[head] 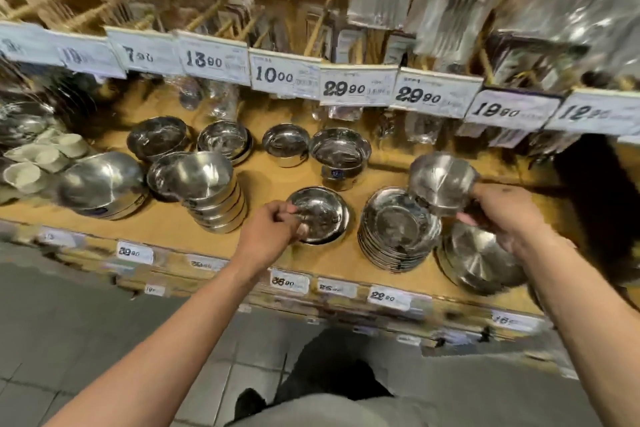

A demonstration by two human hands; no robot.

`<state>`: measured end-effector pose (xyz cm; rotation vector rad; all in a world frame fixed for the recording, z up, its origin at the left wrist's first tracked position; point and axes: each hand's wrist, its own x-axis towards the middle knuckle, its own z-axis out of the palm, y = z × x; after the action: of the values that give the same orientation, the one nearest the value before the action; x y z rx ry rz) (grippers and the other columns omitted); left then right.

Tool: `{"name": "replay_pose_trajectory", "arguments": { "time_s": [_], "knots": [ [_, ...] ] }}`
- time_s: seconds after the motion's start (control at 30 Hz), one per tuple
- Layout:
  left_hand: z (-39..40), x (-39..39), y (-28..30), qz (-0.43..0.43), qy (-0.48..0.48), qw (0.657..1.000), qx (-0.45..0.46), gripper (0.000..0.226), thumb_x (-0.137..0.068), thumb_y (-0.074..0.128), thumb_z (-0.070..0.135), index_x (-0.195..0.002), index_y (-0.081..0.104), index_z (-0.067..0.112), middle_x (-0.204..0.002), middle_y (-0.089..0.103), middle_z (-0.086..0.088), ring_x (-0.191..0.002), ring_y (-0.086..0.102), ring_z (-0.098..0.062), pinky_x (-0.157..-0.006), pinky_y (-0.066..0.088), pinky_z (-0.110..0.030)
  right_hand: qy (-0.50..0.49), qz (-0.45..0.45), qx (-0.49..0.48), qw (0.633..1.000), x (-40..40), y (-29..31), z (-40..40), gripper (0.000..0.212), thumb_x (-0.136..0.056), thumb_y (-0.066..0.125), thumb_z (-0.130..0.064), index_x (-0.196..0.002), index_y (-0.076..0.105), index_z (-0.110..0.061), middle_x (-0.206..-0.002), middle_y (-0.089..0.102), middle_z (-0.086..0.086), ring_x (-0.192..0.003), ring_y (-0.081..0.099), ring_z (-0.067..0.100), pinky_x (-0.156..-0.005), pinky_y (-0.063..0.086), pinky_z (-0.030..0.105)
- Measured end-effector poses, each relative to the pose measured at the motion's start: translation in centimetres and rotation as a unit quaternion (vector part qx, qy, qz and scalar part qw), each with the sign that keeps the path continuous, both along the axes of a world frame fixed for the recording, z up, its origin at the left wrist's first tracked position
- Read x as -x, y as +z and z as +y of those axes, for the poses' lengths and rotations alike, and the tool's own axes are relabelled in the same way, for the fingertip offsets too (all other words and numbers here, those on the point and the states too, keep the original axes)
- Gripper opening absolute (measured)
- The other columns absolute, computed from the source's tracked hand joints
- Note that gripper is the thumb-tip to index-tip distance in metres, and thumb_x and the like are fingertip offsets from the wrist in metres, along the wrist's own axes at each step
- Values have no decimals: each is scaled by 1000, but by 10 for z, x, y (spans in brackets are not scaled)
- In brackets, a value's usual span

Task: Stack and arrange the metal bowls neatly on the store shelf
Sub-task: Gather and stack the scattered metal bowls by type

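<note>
Overhead tags: 13.90, 10.00, 29.90.
Left hand: pinching shallow bowl rim.
Right hand: gripping raised bowl.

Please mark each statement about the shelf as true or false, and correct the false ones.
1. The right hand holds a metal bowl in the air. True.
2. The left hand is empty. False: it grips the rim of a shallow bowl on the wooden shelf.
3. The stack of shallow bowls stands between the two hands. True.
4. The price tag above reads 50.00. False: it reads 10.00.
</note>
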<state>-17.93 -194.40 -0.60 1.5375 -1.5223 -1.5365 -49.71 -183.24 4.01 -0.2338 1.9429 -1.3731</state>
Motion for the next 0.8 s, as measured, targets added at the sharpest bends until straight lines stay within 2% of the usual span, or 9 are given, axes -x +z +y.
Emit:
{"name": "replay_pose_trajectory", "arguments": {
  "time_s": [0.07, 0.2, 0.27, 0.33, 0.4, 0.47, 0.57, 0.67, 0.8],
  "knots": [
    [-6, -14, 6, 24, -15, 1000, -3, 17, -95, 56, 4, -94, 70, 14, -94, 72, -9, -79, 66, -17, -90, 58, -47, -15, 17, 7, 1000, -25, 12, 7, 6, -92, 67, -5, -90, 72, -3, -92, 72, 16, -72, 70, 21, -48, 59, 21],
    [-15, -39, 16, 71, -25, 997, -7, 14, -95, 60, 5, -91, 69, 15, -82, 68, -1, -80, 65, -22, -94, 57, -54, -4, 31, 23, 999, -83, 27, 13, 19, -92, 65, -2, -106, 70, 10, -92, 72, 22, -60, 69, 19, -45, 56, 20],
    [-18, -52, 19, 84, -37, 996, -9, 13, -97, 60, 8, -92, 70, 15, -75, 70, 3, -78, 67, -19, -91, 60, -47, 24, 0, 27, 999, -116, 30, 10, 25, -91, 65, 0, -110, 66, 16, -97, 72, 27, -63, 69, 22, -50, 60, 22],
    [-20, -66, 25, 102, -55, 993, -23, 13, -98, 60, 11, -93, 71, 15, -71, 72, 6, -71, 69, -13, -77, 62, -36, 53, -29, 24, 998, -148, 31, 5, 20, -91, 64, 1, -107, 68, 12, -92, 74, 25, -62, 71, 22, -49, 60, 23],
    [-22, -78, 32, 130, -67, 988, -47, 10, -99, 62, 15, -98, 72, 12, -86, 71, 1, -65, 70, -4, -66, 60, -25, 82, -53, 19, 995, -177, 29, -1, 15, -92, 63, 1, -104, 69, 8, -82, 74, 22, -58, 71, 21, -48, 59, 23],
    [-26, -89, 39, 136, -83, 985, -58, 15, -99, 64, 21, -102, 72, 9, -97, 69, -3, -67, 70, -4, -66, 58, -20, 115, -85, 13, 990, -203, 30, -8, 8, -93, 63, 0, -97, 68, 4, -72, 74, 19, -54, 70, 19, -45, 56, 21],
    [-34, -101, 46, 130, -92, 985, -66, 23, -100, 63, 27, -104, 74, 8, -93, 70, -5, -71, 66, -9, -67, 57, -22, 156, -105, 16, 982, -229, 31, -21, 8, -94, 63, -1, -90, 69, 3, -68, 73, 20, -51, 69, 16, -47, 59, 23],
    [-47, -115, 49, 133, -68, 987, -56, 25, -99, 64, 29, -91, 74, 8, -79, 67, -5, -62, 63, -11, -64, 58, -24, 191, -89, 12, 977, -243, 36, -40, 11, -94, 62, -3, -91, 70, 3, -71, 73, 19, -54, 69, 17, -55, 60, 25],
    [-66, -131, 50, 129, -39, 989, -59, 34, -95, 66, 25, -104, 69, -8, -90, 70, -20, -75, 68, -27, -77, 57, -39, 238, -63, 8, 969, -253, 43, -67, 13, -95, 60, -3, -87, 69, -3, -68, 70, 14, -53, 64, 16, -44, 53, 21]
  ]
}}
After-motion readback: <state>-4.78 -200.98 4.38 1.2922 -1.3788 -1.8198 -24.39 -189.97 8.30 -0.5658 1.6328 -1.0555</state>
